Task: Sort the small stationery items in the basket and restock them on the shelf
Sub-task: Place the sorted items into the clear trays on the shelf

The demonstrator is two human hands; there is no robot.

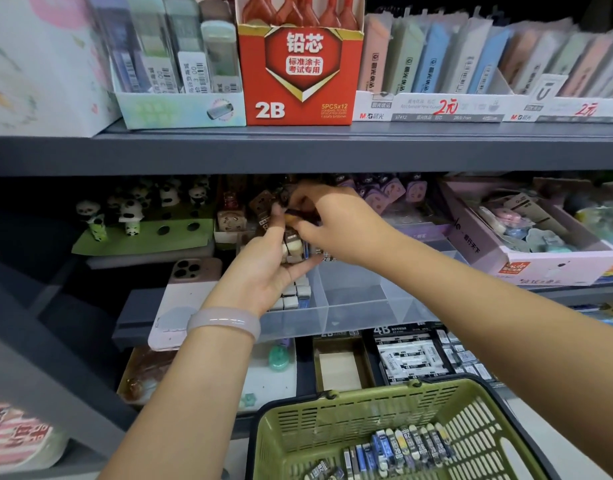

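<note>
Left hand (263, 265) grip round half-hidden erasers (293, 245); right hand (327, 216) pinching indistinct small item (293, 213).

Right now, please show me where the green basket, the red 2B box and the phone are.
Green basket (319, 427), head view, bare back wall.
Red 2B box (300, 74), head view, front face.
Phone (194, 270), head view, its back.

Bright light from above washes the top shelf (332, 147), and we read the red 2B lead box (300, 76) crisply. Below that shelf we drop into deep shadow; the panda figures (132, 209) sit dim and soft. The floral box (38, 64) at far left blurs out, and shelf lines bow at the edges. The green basket (384, 420) stays evenly lit, fairly sharp.
</note>
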